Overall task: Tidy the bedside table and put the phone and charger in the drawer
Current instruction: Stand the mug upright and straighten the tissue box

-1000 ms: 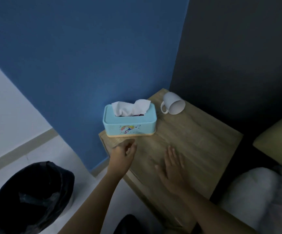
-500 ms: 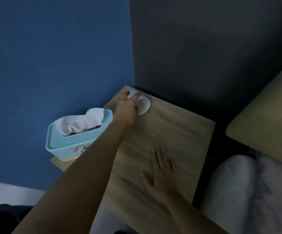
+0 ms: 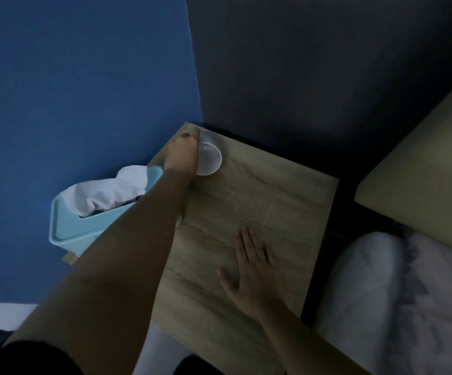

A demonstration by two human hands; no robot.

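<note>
A wooden bedside table (image 3: 260,207) fills the middle of the head view. A white mug (image 3: 210,158) lies on its side at the table's far left corner, mouth toward me. My left hand (image 3: 183,155) reaches across and closes on the mug's left side, hiding its handle. My right hand (image 3: 251,269) rests flat on the tabletop near the front, fingers spread, holding nothing. A light blue tissue box (image 3: 84,226) with white tissue sticking out sits at the table's left edge, partly behind my left forearm. No phone, charger or drawer is in view.
A blue wall (image 3: 84,90) stands left of the table and a dark wall behind it. A bed with a white pillow (image 3: 381,293) and a beige headboard (image 3: 422,171) lies to the right. White floor shows at the lower left.
My left hand moved from the table's front edge by the tissue box to the far corner and took hold of the mug. The view shifted; my right hand stayed flat.
</note>
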